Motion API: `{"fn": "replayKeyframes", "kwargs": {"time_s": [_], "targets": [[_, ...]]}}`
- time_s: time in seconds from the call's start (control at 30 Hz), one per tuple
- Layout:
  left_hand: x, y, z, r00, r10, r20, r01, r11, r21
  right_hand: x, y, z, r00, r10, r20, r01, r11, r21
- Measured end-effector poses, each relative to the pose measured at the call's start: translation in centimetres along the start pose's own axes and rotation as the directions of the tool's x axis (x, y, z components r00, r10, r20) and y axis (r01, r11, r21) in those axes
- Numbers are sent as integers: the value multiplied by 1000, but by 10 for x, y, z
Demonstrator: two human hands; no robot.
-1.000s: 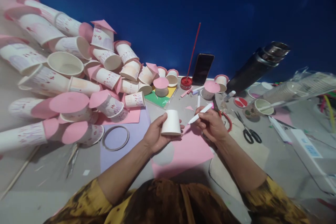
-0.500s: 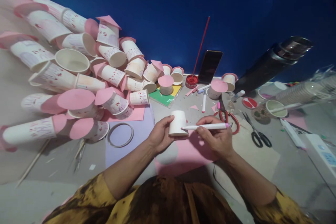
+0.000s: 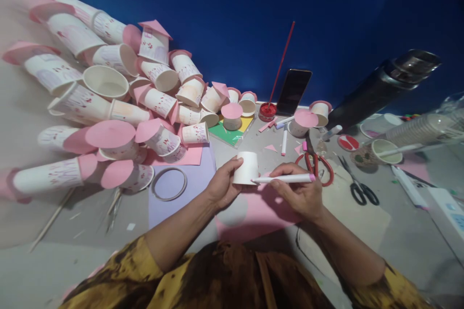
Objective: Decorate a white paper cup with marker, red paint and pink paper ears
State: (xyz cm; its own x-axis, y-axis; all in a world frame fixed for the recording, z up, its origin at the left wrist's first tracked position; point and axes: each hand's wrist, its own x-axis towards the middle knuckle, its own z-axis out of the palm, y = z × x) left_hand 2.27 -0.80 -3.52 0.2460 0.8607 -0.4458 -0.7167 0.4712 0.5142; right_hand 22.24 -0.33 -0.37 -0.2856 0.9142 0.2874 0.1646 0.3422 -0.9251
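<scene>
A small plain white paper cup [image 3: 247, 168] is upside down in my left hand [image 3: 224, 184], its wide rim at the bottom. My thumb and fingers grip its left side. My right hand [image 3: 302, 190] holds a white marker pen [image 3: 290, 178] with a pink end, pointing left. The pen's tip is at the cup's lower right, near the rim; whether it touches I cannot tell. Any mark there is too small to make out. Beneath both hands lies a pink paper sheet [image 3: 253, 222] with a round cut-out. A lilac sheet [image 3: 163, 212] bearing a grey ring [image 3: 169, 184] is beside my left forearm.
Decorated cups with pink paper tops [image 3: 110, 133] crowd the left side. Red-handled pliers [image 3: 314, 164] and black scissors [image 3: 358, 188] lie right of my right hand. Behind stand a phone [image 3: 294, 91], a red paint pot [image 3: 267, 112] and a dark flask [image 3: 384, 87].
The pen tip has shifted slightly down and right along the cup. The whole view has slid a little, so the surroundings appear further right. Both hands keep their holds.
</scene>
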Motion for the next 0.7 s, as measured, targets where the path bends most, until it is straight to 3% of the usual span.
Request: {"fn": "replayKeyframes", "kwargs": {"time_s": [0.43, 0.7], "targets": [[-2, -1, 2, 1000, 3, 7, -3, 998, 63, 0, 9, 0, 998, 11, -68, -16, 998, -67], [0, -2, 3, 1000, 26, -6, -26, 1000, 16, 0, 0, -4, 998, 19, 52, -18, 1000, -10]]}}
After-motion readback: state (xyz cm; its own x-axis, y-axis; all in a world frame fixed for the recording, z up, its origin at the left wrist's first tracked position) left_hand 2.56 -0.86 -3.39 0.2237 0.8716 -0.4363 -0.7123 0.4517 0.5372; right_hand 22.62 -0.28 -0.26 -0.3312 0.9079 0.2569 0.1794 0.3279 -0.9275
